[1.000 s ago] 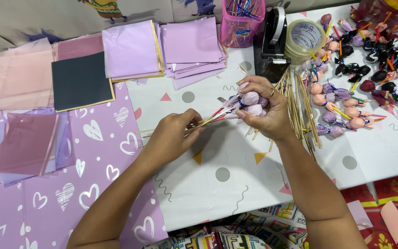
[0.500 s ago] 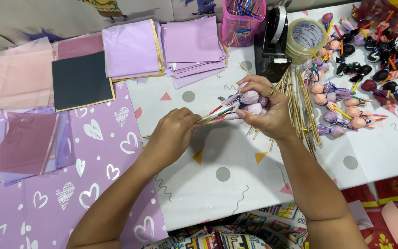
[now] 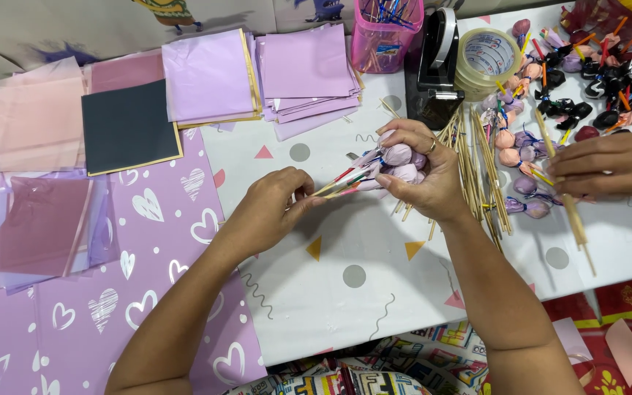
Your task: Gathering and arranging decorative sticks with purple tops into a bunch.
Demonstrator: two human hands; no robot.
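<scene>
Both forearms reach forward, left hand [image 3: 272,208] pinching, right hand [image 3: 422,172] cupped closed.

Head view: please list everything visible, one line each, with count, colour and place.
wrapped lollipops: small bunch, lilac, held in right hand
bamboo skewers: loose pile, tan, right of the hands
more wrapped lollipops: many, pink, lilac and black, upper right
tape roll: one, clear, top right
tape dispenser: one, black, top centre
pen cup: one, pink, top centre
paper sheets: several stacks, lilac, pink, one black, upper left
heart-print paper: purple, lower left
another person's hand: one, right edge
left hand: pinching the sticks
right hand: gripping the bunch
</scene>
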